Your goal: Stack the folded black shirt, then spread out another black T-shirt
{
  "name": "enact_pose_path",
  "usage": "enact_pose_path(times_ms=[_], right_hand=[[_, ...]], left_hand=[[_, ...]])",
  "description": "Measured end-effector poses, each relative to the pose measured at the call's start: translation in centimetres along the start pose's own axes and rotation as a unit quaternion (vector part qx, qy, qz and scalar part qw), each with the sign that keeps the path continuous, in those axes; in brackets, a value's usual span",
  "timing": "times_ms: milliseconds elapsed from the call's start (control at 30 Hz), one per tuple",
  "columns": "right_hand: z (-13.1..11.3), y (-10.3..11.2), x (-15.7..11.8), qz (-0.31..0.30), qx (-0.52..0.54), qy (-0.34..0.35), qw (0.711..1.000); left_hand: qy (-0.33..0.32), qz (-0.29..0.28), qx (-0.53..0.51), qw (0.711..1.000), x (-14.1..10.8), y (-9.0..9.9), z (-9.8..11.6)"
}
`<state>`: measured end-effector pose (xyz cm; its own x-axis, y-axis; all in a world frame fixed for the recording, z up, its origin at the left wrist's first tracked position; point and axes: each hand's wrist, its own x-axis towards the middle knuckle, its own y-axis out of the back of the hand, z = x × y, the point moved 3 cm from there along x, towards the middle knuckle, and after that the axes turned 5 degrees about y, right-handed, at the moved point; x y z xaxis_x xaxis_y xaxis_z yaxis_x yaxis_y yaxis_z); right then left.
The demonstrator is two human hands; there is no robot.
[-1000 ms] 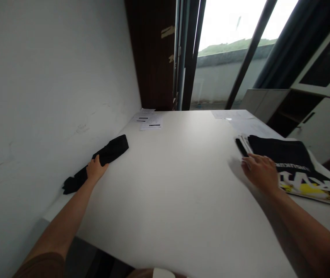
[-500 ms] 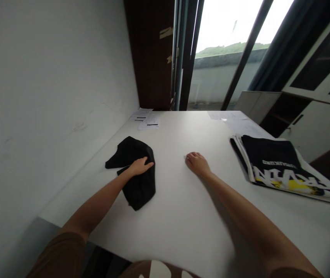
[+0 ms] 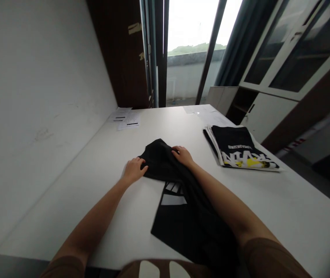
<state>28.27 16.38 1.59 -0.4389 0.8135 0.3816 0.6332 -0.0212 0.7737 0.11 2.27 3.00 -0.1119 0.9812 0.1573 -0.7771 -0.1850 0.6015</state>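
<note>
A black garment (image 3: 182,212) with white stripes printed on it lies partly spread across the white table (image 3: 269,200), running from the middle toward the near edge. My left hand (image 3: 133,170) grips its far left edge. At the far top edge, my right hand (image 3: 183,155) pinches the cloth, and my right forearm lies over the garment.
A stack of folded black and white shirts (image 3: 237,148) with white and yellow print sits at the right. Papers (image 3: 124,117) lie at the far left corner, more sheets (image 3: 199,111) at the far right. A white wall runs along the left; cabinets (image 3: 269,104) stand to the right.
The black garment went from a roll by the wall to the table's middle and now lies unrolled. My right hand left the shirt stack and took hold of the garment.
</note>
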Motion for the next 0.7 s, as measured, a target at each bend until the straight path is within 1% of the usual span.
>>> enact_pose_path(times_ms=[67,133,200,267,333,400,467,533,600,633,700], right_hand=[[-1.2,-0.5,-0.1,-0.025,-0.010,0.027,0.999],[-2.2,-1.1,-0.4,-0.046,-0.001,0.036,0.998],[-2.8,-1.6,-0.6,-0.068,0.008,0.035,0.997],[-3.1,-1.8,-0.7,-0.079,0.001,0.030,0.996],[-3.1,-1.5,-0.8,-0.069,-0.026,0.012,0.997],[-3.4,-0.6,-0.8,-0.039,-0.064,-0.001,0.997],[-4.2,0.5,-0.8,-0.004,-0.089,0.012,0.996],[-5.8,1.3,-0.9,0.016,-0.083,0.047,0.995],[-8.0,1.2,-1.3,0.000,-0.051,0.093,0.994],[-9.2,0.8,-1.6,-0.019,-0.031,0.117,0.992],[-11.5,-0.6,-2.5,-0.065,0.001,0.153,0.986]], left_hand=[[-0.008,0.037,0.065,0.997,0.5,0.5,-1.4],[-0.001,0.072,0.136,0.988,0.8,0.9,-2.6],[0.023,0.111,0.195,0.974,1.2,1.5,-3.7],[0.053,0.133,0.239,0.960,1.4,1.9,-4.6],[0.074,0.139,0.267,0.951,1.6,2.3,-5.2],[0.084,0.145,0.284,0.944,1.7,2.6,-5.4],[0.090,0.158,0.291,0.939,1.6,2.9,-5.4],[0.101,0.167,0.278,0.941,1.6,3.0,-5.3],[0.108,0.154,0.221,0.957,1.8,3.0,-5.2],[0.107,0.144,0.173,0.969,1.9,2.9,-5.2],[0.097,0.128,0.036,0.986,2.3,2.6,-4.9]])
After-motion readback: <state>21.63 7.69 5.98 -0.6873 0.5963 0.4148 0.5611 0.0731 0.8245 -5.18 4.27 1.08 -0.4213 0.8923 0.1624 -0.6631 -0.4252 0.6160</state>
